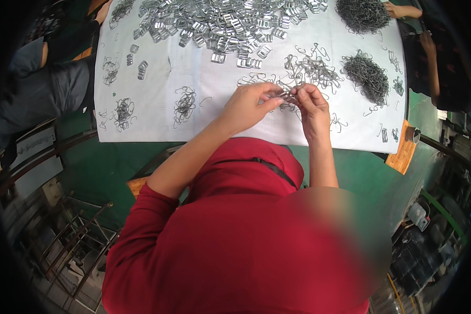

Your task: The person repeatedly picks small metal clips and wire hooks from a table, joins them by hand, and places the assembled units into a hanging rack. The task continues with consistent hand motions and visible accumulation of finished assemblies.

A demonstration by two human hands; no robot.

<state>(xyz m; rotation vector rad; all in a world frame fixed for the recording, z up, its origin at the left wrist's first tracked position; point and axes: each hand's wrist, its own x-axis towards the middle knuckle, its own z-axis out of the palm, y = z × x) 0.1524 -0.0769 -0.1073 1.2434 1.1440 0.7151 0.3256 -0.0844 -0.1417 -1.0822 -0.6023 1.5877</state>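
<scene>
Over the near middle of the white-covered table (pixel 152 118), my two hands meet, fingertips almost touching. My left hand (pixel 246 109) is closed, thumb against fingers, on bent wire hooks (pixel 286 94); how many cannot be made out. Thumb and forefinger of my right hand (pixel 315 104) pinch at the same wires from the other side. Just beyond the fingers spreads a loose heap of similar wire hooks (pixel 319 70), and a few lie under and beside my hands. Farther back is a large pile of shiny metal buckle-like pieces (pixel 230 23).
Denser dark heaps of wire hooks (pixel 366 78) lie on the right. Small wire bunches (pixel 184 106) are on the left, along with a few loose metal pieces (pixel 142 69). Other people's arms (pixel 400 10) reach the table's sides. A wooden board (pixel 402 152) juts out at the right corner.
</scene>
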